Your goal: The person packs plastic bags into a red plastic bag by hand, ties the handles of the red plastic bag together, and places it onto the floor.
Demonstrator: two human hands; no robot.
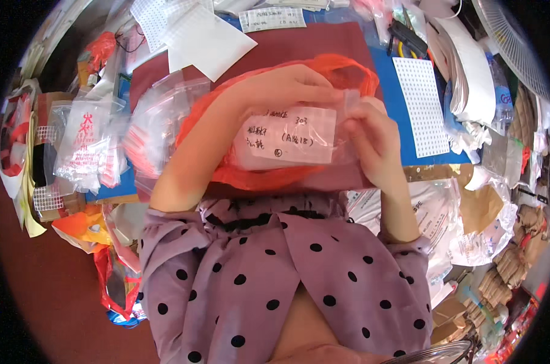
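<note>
A clear plastic zip bag (343, 148) lies in front of me with a white handwritten label (290, 136) showing through it. My left hand (287, 88) reaches across its far side, fingers closed at the bag's right end. Close beside those fingertips, my right hand (375, 142) pinches the same end between thumb and fingers. Exactly how the fingertips meet the plastic is hard to make out. Under and around the clear bag spreads a thin red plastic bag (257, 179). To the left, partly behind my left forearm, sits a pile of clear zip bags (159, 115).
A dark red board (323, 39) covers the middle of the blue table surface (402, 130). White sheets (208, 42) lie at the far left; a dotted sheet (420, 106) is on the right. Further right are stacked papers (469, 73), a bottle (502, 100) and a fan (512, 30).
</note>
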